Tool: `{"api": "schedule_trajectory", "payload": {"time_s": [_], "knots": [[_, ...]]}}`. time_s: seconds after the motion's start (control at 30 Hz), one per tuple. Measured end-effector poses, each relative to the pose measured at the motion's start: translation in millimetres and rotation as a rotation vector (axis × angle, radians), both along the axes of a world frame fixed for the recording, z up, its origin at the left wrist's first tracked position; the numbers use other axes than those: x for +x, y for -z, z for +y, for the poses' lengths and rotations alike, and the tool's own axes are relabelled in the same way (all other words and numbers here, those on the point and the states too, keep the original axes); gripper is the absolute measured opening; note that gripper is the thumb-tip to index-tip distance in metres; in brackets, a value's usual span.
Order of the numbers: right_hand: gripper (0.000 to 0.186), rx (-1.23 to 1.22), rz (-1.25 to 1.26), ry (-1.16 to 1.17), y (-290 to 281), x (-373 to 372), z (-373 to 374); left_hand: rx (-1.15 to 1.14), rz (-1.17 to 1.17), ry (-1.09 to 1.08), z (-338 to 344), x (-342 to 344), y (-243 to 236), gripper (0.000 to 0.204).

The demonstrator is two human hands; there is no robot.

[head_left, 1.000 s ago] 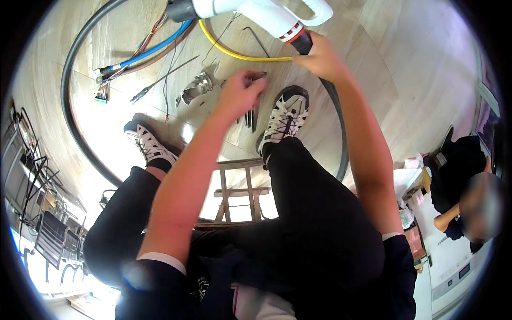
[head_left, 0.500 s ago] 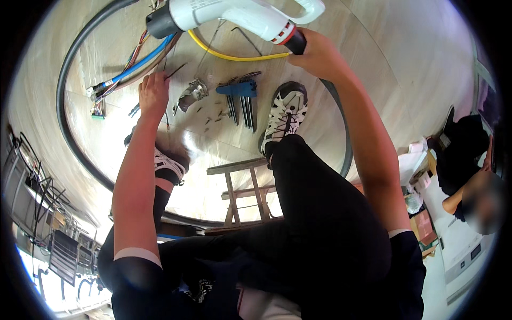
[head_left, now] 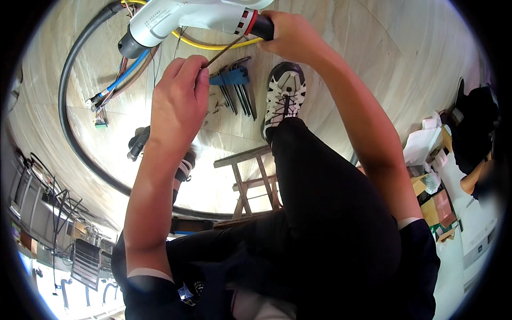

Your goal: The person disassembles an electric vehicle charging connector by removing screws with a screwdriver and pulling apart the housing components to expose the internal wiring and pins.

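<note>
Wrapped snugly around the dark neck (head_left: 264,28) of the white plug (head_left: 186,18), the right hand (head_left: 296,37) leaves no visible gap between itself and that part. Lower and to the left, the left hand (head_left: 178,101) pinches a thin rod (head_left: 226,52) between thumb and fingers, its grip closed down to the rod's width. The rod slants up and right from the fingertips, its far end at the underside of the plug close to the red ring (head_left: 251,22); whether it touches cannot be told. The plug lies across the top of the view above the floor (head_left: 352,64), its black nose (head_left: 129,44) pointing down and left. Behind it a yellow cable (head_left: 213,46) curves to the right, and a blue wire (head_left: 120,81) runs down from near the nose, with a green connector (head_left: 101,125) below its end. Just right of the left hand sits a blue holder (head_left: 232,77) of dark hex keys, near the right shoe (head_left: 286,90). A thick black cable (head_left: 64,96) arcs down the left side. Between the legs stands a wooden frame (head_left: 242,157); at far right, another person (head_left: 476,122) is near some boxes (head_left: 442,208).
</note>
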State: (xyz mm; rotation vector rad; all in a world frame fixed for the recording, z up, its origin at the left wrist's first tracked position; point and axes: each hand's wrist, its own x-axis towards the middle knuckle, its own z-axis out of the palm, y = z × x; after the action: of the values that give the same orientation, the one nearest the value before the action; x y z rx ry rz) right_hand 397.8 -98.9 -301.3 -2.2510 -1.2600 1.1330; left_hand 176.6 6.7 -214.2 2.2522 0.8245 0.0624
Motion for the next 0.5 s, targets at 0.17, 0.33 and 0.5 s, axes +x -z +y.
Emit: {"api": "schedule_trajectory", "payload": {"time_s": [0.17,0.33,0.5], "knots": [[0.036,0.001,-0.047,0.010,1,-1,-2,0.067,0.076,-0.005,1,9,-9,0.019],[0.032,-0.023,-0.083,0.011,-3,-6,1,0.030,0.089,0.027,-3,16,-17,0.030],[0.023,0.043,-0.100,0.005,1,-11,1,0.026,0.172,0.016,-17,18,-12,0.038]]}}
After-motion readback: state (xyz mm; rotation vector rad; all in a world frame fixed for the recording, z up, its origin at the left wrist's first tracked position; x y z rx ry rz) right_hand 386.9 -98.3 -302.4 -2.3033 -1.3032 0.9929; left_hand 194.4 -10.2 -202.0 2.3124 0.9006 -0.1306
